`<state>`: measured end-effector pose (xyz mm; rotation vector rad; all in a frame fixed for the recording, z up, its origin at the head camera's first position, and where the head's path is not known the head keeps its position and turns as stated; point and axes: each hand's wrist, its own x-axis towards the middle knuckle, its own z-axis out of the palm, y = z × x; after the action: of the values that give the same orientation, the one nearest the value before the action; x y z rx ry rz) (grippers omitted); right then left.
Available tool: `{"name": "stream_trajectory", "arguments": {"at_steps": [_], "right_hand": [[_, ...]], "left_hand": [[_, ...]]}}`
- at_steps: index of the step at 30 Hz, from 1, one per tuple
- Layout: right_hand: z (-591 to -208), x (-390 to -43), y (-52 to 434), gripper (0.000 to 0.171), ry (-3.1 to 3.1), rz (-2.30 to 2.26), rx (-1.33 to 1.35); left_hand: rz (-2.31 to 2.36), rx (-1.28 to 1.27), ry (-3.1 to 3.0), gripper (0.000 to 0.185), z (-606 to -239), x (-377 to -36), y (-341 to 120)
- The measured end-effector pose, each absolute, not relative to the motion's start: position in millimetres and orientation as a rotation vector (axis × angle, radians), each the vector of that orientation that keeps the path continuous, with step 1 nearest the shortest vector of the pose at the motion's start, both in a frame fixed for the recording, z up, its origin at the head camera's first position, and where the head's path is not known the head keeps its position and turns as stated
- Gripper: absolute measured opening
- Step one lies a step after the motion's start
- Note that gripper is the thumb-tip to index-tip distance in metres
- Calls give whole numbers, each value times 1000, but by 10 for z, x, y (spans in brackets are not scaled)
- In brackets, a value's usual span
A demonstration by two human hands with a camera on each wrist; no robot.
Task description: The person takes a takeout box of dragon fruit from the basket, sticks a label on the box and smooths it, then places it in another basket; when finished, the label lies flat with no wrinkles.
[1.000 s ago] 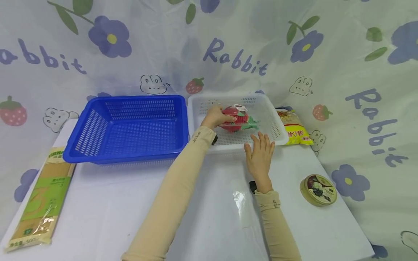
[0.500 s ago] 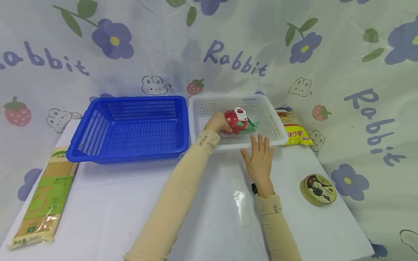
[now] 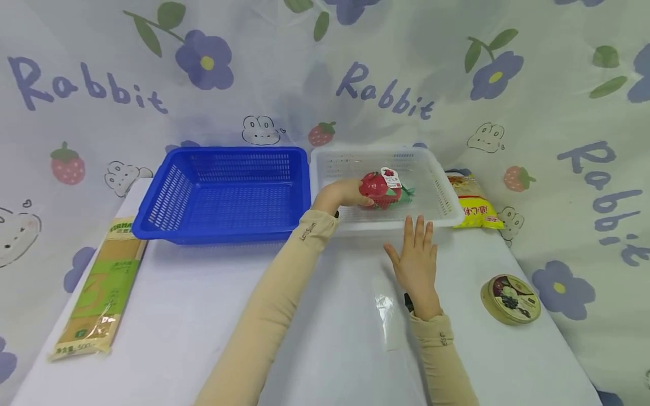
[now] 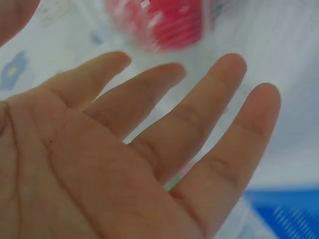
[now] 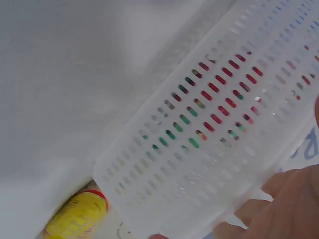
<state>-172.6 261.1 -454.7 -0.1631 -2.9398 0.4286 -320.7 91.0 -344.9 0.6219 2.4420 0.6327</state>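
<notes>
A red dragon fruit [image 3: 374,187] with green tips, in clear plastic with a white label, sits in the white basket [image 3: 396,225]. My left hand [image 3: 346,193] reaches over the basket's left side, its thumb overlapping the fruit in the head view. In the left wrist view, the left hand's spread fingers [image 4: 189,119] show a gap before the blurred red fruit [image 4: 174,25]. My right hand [image 3: 417,262] is held with fingers straight and spread, its fingertips right at the front rim of the white basket. Through that basket's slots, red and green show in the right wrist view.
Left of the white basket stands a blue basket [image 3: 223,232]. A long pack of spaghetti [image 3: 104,287] lies at the table's left edge. A yellow food bag [image 3: 474,206] leans beside the white basket, and a round tin [image 3: 510,299] sits at the right.
My left hand has slid down and back from the top of the dragon fruit to its left side. The fruit has turned, bringing its label into plainer view. My right hand stays near the rim.
</notes>
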Motion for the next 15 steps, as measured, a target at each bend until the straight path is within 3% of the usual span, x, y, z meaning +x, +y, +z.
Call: {"name": "stream_trajectory", "arguments": {"at_steps": [8,15], "right_hand": [[-4315,-1713,2663,86,-3056,403,-214],[-4031,-1618,2630,75,-3088,425,-118]], "left_hand": [[618,679,2607,67,-3162,-2837,698],[751,855,3019,53,-3204,-2450,358]]}}
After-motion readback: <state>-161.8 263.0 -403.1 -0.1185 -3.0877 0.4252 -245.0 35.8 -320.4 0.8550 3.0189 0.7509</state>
